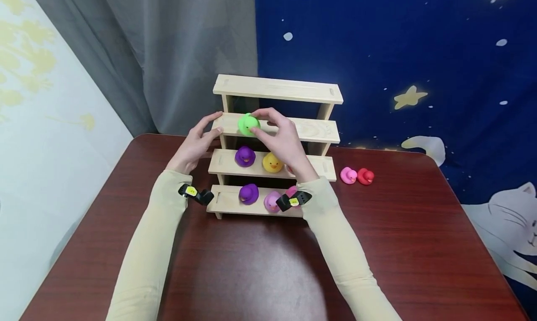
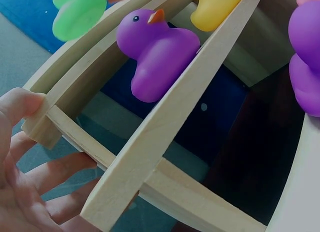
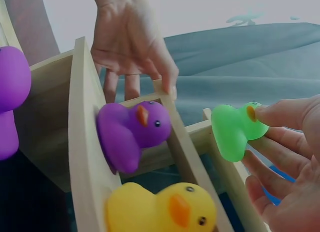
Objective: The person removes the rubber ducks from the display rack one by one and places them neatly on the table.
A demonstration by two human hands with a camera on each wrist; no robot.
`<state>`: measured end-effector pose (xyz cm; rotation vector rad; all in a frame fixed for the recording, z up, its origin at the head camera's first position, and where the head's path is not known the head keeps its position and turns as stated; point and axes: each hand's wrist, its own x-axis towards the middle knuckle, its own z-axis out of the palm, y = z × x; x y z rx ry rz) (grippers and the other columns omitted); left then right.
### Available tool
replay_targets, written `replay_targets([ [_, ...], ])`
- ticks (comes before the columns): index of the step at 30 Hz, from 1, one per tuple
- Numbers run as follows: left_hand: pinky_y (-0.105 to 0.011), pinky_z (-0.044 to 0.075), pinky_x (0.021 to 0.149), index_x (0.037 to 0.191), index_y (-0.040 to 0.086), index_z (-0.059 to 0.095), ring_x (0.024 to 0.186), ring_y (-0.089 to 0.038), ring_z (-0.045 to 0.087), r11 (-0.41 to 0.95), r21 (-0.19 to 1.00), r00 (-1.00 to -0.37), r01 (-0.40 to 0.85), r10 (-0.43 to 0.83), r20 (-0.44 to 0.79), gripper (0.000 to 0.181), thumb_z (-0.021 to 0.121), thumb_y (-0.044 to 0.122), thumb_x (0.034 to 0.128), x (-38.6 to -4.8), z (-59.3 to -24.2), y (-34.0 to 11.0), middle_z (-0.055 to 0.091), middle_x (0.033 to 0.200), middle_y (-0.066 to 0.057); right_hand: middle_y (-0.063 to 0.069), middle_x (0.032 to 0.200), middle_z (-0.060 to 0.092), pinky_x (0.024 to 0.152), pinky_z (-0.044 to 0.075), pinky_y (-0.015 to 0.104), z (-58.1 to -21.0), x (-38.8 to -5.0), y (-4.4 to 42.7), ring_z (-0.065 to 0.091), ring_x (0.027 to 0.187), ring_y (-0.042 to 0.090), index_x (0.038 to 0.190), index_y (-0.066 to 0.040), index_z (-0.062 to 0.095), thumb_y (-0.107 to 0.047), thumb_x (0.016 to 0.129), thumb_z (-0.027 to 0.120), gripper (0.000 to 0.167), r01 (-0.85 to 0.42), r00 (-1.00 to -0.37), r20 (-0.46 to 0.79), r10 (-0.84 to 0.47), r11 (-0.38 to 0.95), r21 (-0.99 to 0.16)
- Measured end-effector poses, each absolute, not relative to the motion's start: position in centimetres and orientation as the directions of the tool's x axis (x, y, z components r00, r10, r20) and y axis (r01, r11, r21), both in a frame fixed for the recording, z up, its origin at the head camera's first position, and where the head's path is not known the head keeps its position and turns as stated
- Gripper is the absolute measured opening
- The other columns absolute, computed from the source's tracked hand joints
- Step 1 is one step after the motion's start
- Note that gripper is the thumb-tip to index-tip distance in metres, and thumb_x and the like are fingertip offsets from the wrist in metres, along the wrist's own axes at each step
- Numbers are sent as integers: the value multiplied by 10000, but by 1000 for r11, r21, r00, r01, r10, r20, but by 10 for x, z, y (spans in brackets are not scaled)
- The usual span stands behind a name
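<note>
My right hand (image 1: 286, 139) pinches a green rubber duck (image 1: 248, 124) between thumb and fingers at the left part of the second plank from the top. In the right wrist view, the thumb presses near the beak of the green duck (image 3: 235, 129). At that plank's left end, my left hand (image 1: 194, 143) grips the wooden tiered shelf (image 1: 278, 88), thumb at the front edge and index finger at the back. One plank lower sit a purple duck (image 1: 245, 157) and a yellow duck (image 1: 272, 163), with another duck partly hidden behind the right wrist.
The lowest plank holds a purple duck (image 1: 249, 194), a light purple duck (image 1: 272, 202) and a partly covered pink one. To the shelf's right, a pink duck (image 1: 348, 175) and a red duck (image 1: 365, 176) stand on the brown table (image 1: 251, 265). Curtains hang behind.
</note>
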<state>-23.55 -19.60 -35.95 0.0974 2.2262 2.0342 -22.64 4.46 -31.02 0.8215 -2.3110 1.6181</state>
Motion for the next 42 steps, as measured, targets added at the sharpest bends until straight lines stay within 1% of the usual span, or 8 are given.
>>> replay_targets([
  [10, -597, 404, 944, 1461, 360, 395, 1246, -337, 461, 109, 993, -991, -41, 123, -54, 495, 553, 293, 997, -235, -357, -199, 417, 1440, -166, 51, 1143, 659, 958, 428, 355, -304, -217, 64, 552, 1119, 151, 1144, -62, 660, -103, 889, 711, 264, -562, -815, 480, -325, 242, -791],
  [13, -599, 403, 944, 1462, 367, 393, 1253, -332, 459, 109, 993, -990, -40, 127, -54, 498, 553, 298, 996, -235, -357, -199, 407, 1451, -155, 124, 1152, 652, 965, 425, 412, -292, -205, 70, 561, 1128, 227, 1147, -1, 644, -41, 893, 687, 261, -558, -818, 476, -324, 245, -792],
  [17, -594, 410, 939, 1457, 377, 400, 1244, -329, 468, 102, 994, -991, -43, 125, -55, 496, 559, 301, 993, -235, -357, -199, 420, 1444, -157, 130, 1158, 651, 967, 416, 443, -290, -205, 79, 572, 1125, 237, 1156, 0, 641, -38, 897, 682, 265, -556, -822, 472, -319, 268, -786],
  [21, -593, 405, 946, 1457, 375, 402, 1248, -334, 462, 103, 994, -991, -41, 119, -54, 500, 565, 300, 990, -236, -357, -199, 416, 1447, -162, 65, 1156, 657, 942, 439, 378, -300, -213, 90, 579, 1101, 169, 1168, -61, 654, -94, 901, 696, 272, -545, -832, 462, -307, 292, -786],
  [25, -598, 394, 955, 1461, 370, 397, 1259, -339, 452, 109, 993, -991, -44, 119, -57, 500, 559, 300, 993, -235, -357, -199, 403, 1459, -157, 89, 1182, 645, 915, 479, 388, -299, -209, 99, 578, 1103, 197, 1189, -47, 646, -67, 899, 691, 294, -511, -852, 434, -293, 287, -810],
  [29, -600, 399, 948, 1459, 370, 400, 1247, -343, 468, 102, 994, -991, -37, 124, -50, 496, 558, 299, 994, -236, -357, -199, 419, 1445, -165, 122, 1209, 630, 941, 459, 421, -301, -207, 108, 566, 1133, 245, 1203, -26, 637, -36, 894, 686, 313, -517, -850, 437, -292, 307, -799],
  [36, -612, 393, 946, 1463, 378, 390, 1246, -329, 471, 117, 992, -992, -37, 115, -50, 498, 549, 304, 998, -236, -358, -197, 411, 1457, -148, 89, 1187, 643, 949, 454, 392, -308, -206, 126, 581, 1124, 216, 1189, -48, 654, -52, 896, 691, 296, -534, -843, 453, -289, 350, -770],
  [42, -624, 379, 953, 1480, 383, 359, 1270, -335, 452, 143, 989, -992, -29, 119, -46, 510, 530, 320, 1004, -235, -361, -195, 402, 1469, -145, 118, 1184, 642, 932, 467, 422, -312, -202, 142, 588, 1120, 259, 1186, -22, 651, -18, 883, 694, 306, -519, -855, 454, -252, 387, -762],
])
